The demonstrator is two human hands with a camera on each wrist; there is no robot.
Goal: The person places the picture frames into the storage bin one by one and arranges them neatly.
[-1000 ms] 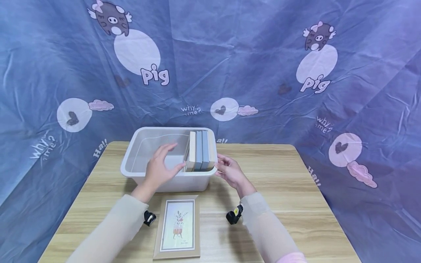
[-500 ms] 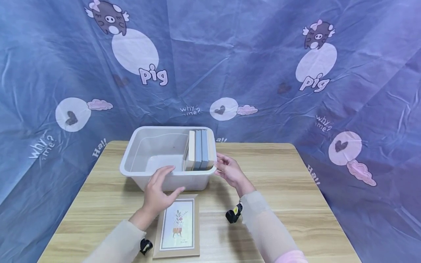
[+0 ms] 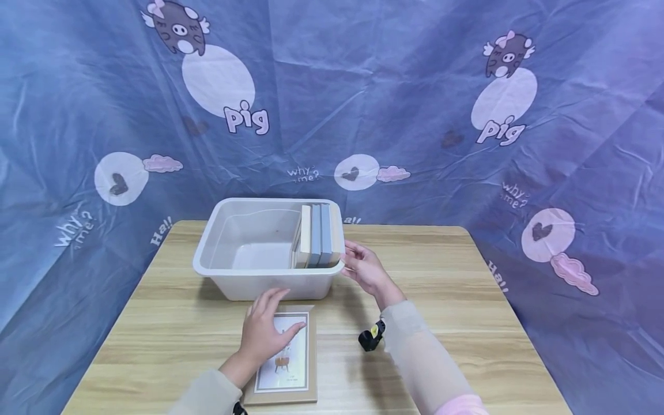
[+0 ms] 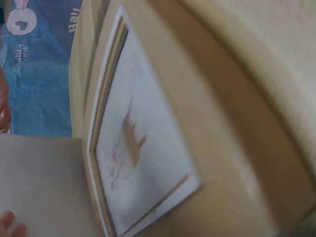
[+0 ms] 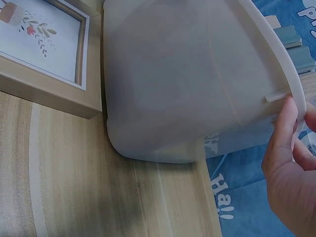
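A light wooden picture frame (image 3: 311, 369) with a potted-plant print lies face up on the table, in front of a pale grey plastic bin (image 3: 275, 285). Over the frame's left part is my left hand (image 3: 263, 331), fingers spread and thumb apart, holding nothing. In the left wrist view the picture frame (image 4: 207, 148) fills the middle. My right hand (image 3: 365, 270) is at the bin's right front corner; the right wrist view has its thumb and fingers (image 5: 282, 129) pinching the rim. Several slim beige and blue frame-like pieces (image 3: 316, 230) stand upright at the bin's right end.
The wood-grain table (image 3: 441, 300) reaches back to a blue patterned cloth (image 3: 415, 104) hung behind and at both sides. The bin's left inside (image 3: 254, 230) shows bare floor and wall. Black wrist devices (image 3: 370, 337) sit at the cuffs.
My left hand has come out of the bin's opening and moved down toward me, over the picture frame. My right hand stays at the bin's corner.
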